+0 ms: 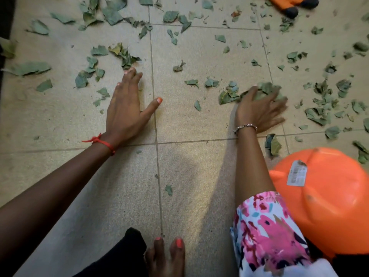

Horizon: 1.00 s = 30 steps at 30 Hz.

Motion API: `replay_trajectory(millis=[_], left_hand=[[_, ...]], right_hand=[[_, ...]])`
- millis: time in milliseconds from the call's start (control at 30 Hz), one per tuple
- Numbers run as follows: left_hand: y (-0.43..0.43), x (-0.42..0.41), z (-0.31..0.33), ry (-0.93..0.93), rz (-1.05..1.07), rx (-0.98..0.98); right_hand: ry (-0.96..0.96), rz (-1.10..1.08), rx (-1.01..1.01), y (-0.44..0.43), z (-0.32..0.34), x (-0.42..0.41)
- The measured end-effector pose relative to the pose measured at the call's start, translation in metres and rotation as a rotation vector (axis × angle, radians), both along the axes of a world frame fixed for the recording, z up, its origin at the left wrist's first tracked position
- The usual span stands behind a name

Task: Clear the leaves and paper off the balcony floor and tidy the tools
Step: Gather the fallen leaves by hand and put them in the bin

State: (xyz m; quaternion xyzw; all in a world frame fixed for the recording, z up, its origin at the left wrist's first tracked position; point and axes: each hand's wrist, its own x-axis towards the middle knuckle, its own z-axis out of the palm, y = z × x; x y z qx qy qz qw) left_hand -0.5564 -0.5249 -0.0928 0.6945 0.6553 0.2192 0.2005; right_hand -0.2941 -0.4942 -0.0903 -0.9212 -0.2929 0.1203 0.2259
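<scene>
Torn green leaves lie scattered over the beige tiled floor [199, 126], thickest along the top and right. My left hand [125, 108] lies flat on the tile with straight fingers, its fingertips just short of a curled leaf cluster [124, 55]. My right hand [259, 108] is spread with fingers pressing on a small pile of leaves [259, 91]; it is blurred with motion. I see no paper here.
An orange plastic bucket [329, 200] with a barcode sticker sits at the lower right beside my right arm. An orange and black object [289, 5] lies at the top right edge. My bare foot [165, 256] shows at the bottom.
</scene>
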Motion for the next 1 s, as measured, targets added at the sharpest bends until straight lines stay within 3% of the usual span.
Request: replay_trajectory(millis=[100,200,233,300,400,500,567,767,900,1000], left_hand=[[0.0,0.0,0.001,0.001,-0.005,0.003],[-0.002,0.0,0.001,0.001,-0.009,0.0],[-0.002,-0.001,0.002,-0.001,-0.01,0.002],[-0.003,-0.001,0.002,0.0,-0.016,0.006],[-0.003,-0.001,0.002,0.005,-0.023,0.016],[-0.002,-0.002,0.001,0.009,-0.025,0.03],[-0.002,-0.002,-0.001,0.011,-0.029,0.031],[-0.001,-0.002,0.0,-0.003,-0.019,0.02],[0.0,-0.001,0.002,-0.027,-0.005,0.004],[0.0,-0.003,0.003,-0.058,-0.005,-0.013]], right_hand=[[-0.047,0.278,0.026,0.003,-0.004,-0.016],[0.106,0.459,0.22,-0.002,0.003,-0.036],[0.135,0.447,0.312,-0.007,0.006,-0.041],[0.015,0.331,0.345,-0.02,0.011,-0.042],[-0.161,0.061,0.131,-0.044,0.009,-0.029],[-0.104,-0.122,-0.008,-0.059,0.001,-0.017],[-0.048,-0.12,-0.045,-0.059,-0.004,-0.016],[-0.042,0.252,0.068,-0.025,-0.003,-0.04],[0.112,0.622,0.26,0.0,0.0,-0.068],[0.066,0.565,0.334,0.02,-0.001,-0.072]])
